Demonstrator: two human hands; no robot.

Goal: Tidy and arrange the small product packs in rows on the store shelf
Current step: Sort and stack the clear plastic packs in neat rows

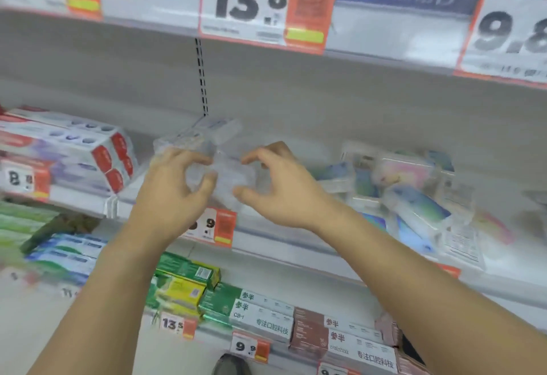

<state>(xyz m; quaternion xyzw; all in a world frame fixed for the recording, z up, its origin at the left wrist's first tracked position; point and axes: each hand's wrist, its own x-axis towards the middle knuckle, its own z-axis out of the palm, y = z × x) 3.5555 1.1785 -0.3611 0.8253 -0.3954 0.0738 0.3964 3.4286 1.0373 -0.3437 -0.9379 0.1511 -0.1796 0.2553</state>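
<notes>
A small clear plastic pack (pixel 233 174) lies at the front of the middle shelf (pixel 296 241). My left hand (pixel 174 188) curls its thumb and fingers round the pack's left end. From the right, my right hand (pixel 278 188) pinches its other end between thumb and forefinger. Just behind, more clear packs (pixel 204 136) are stacked loosely and tilted. To the right, several colourful packs (pixel 411 194) lie in a jumbled heap. Motion blur softens all of this.
Red-and-white toothpaste boxes (pixel 74 149) are stacked at the shelf's left. The shelf above hangs low with large price tags (pixel 248 4). A small price tag (pixel 219 226) sits on the shelf edge under my hands. Green and brown boxes (pixel 266 315) fill the lower shelf.
</notes>
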